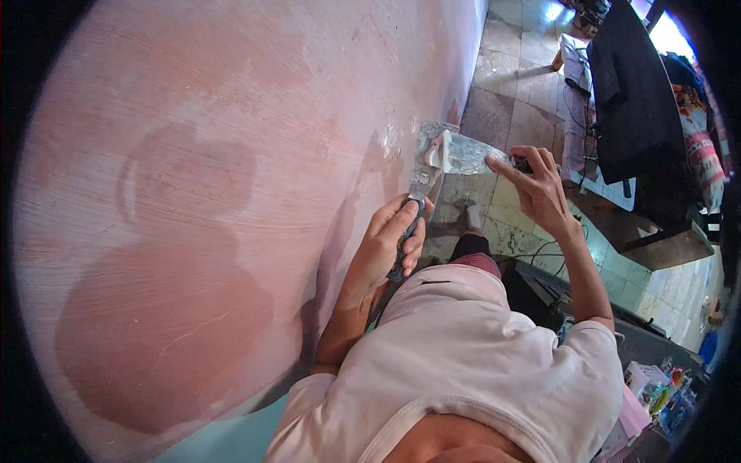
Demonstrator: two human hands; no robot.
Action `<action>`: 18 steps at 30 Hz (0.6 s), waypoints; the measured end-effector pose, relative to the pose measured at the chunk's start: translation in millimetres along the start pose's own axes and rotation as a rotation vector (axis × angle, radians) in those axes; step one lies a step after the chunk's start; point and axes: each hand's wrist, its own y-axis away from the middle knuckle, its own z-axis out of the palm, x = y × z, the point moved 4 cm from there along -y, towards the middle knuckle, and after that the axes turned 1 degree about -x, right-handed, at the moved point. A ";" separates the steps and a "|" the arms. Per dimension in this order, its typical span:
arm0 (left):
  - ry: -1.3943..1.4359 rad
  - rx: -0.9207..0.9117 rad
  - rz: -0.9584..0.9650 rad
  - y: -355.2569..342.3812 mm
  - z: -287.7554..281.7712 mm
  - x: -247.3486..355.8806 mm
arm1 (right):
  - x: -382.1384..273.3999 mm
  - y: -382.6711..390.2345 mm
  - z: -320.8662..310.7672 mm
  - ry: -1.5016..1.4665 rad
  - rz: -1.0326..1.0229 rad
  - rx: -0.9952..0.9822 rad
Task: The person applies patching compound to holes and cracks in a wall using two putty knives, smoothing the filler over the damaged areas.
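My left hand (388, 241) is wrapped around the dark handle of a putty knife (406, 241). Its smeared metal blade points away from me, beside the pink wall (255, 154). From the right, my right hand (543, 191) grips a second putty knife (472, 157) by its dark handle, the index finger stretched along the blade. White putty (440, 153) clings to that blade's edge, right against or just over the left knife's blade; I cannot tell whether they touch. Rough whitish patches (390, 143) mark the wall just left of the blades.
A large black television (637, 92) stands on a low wooden stand (668, 245) to the right, with cables hanging nearby. Tiled floor (498, 92) runs between wall and stand. A dark piece of furniture and a pink container (631, 413) with small items sit at lower right.
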 end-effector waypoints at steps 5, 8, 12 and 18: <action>0.112 -0.027 -0.014 17.9 -4.9 6.1 | 26.8 28.5 9.1 0.149 -0.041 -0.149; 0.065 -0.012 -0.009 16.8 1.0 10.4 | 26.4 24.0 -3.1 -0.402 0.096 0.101; -0.080 0.013 0.033 5.5 0.2 5.7 | 13.8 11.4 -11.3 -1.082 0.433 0.079; -0.141 -0.004 0.034 5.4 2.3 20.3 | 7.9 -21.7 21.3 -1.382 0.407 -0.032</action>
